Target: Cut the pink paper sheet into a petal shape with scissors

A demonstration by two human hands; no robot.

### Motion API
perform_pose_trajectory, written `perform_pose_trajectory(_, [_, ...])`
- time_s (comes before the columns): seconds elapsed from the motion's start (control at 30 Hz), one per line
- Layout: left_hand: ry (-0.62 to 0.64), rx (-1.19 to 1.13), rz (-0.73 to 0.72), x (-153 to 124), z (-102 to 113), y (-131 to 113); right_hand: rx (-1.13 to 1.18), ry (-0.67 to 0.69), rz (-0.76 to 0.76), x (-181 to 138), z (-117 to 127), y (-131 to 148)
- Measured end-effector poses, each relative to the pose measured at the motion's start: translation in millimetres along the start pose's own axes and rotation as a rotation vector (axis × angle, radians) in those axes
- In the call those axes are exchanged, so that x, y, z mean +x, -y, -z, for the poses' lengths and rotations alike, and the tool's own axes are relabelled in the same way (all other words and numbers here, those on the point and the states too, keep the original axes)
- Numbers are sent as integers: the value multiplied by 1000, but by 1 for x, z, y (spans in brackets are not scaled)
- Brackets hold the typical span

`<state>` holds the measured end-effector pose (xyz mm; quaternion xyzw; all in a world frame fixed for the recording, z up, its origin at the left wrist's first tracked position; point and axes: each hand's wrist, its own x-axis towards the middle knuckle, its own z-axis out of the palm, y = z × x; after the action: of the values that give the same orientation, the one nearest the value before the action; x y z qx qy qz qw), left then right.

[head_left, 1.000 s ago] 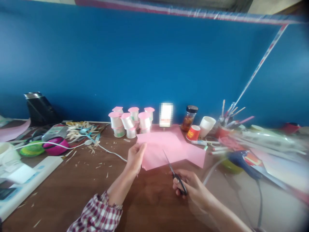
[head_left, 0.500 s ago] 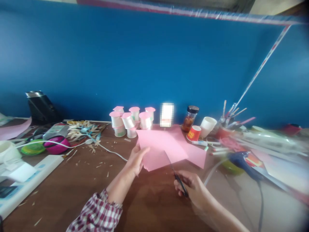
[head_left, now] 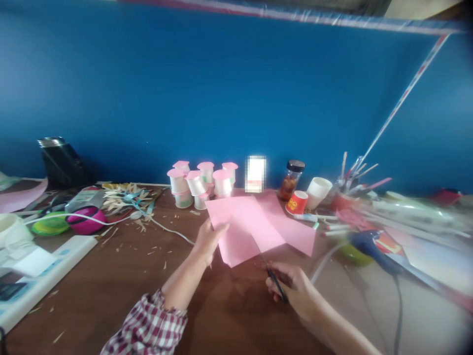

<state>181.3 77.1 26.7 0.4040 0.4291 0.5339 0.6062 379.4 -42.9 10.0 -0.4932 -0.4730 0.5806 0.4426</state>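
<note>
A sheet of pink paper (head_left: 240,227) is pinched at its left edge by my left hand (head_left: 209,241), thumb on top. Black-handled scissors (head_left: 276,285) are gripped in my right hand (head_left: 291,283), their blades meeting the paper's near edge, where a slit runs inward. Blur hides how far apart the blades are. Behind and to the right, another pink sheet (head_left: 295,231) lies on the brown table (head_left: 229,315), partly covered by the held one. Beyond the paper stand several white paper cups (head_left: 197,185), stacked in pairs with pink paper tops.
At left lie a white power strip (head_left: 70,256), a magenta pouch (head_left: 86,220) and paper scraps (head_left: 129,197). To the right are a lidded jar (head_left: 291,182), a red cup (head_left: 296,203), a brush holder (head_left: 343,199) and a blue glue gun (head_left: 377,251) with its cord. A blue partition (head_left: 221,88) rises behind.
The held pink sheet has tilted slightly, its left corner shifting left and its near edge coming lower. Both hands stay in almost the same place, holding the same things.
</note>
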Motion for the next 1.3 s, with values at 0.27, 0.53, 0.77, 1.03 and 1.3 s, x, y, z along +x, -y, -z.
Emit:
perform_pose_trajectory(0.27, [18,-42,249,5,8,1,-81,7,-15,-6,7,-5])
perform_pose_trajectory(0.53, [-89,489,-91,12,14,12,-151,15,-28,-11,8,0])
perform_pose_trajectory(0.77, [-87,707,-223,9,11,17,-145,3,-31,-13,7,3])
perform_pose_trajectory(1.03, [-116,515,-280,2,2,13,-28,-44,-70,-12,7,2])
perform_pose_trajectory(1.3, [-129,411,-275,-2,-2,13,48,-42,-74,-16,4,14])
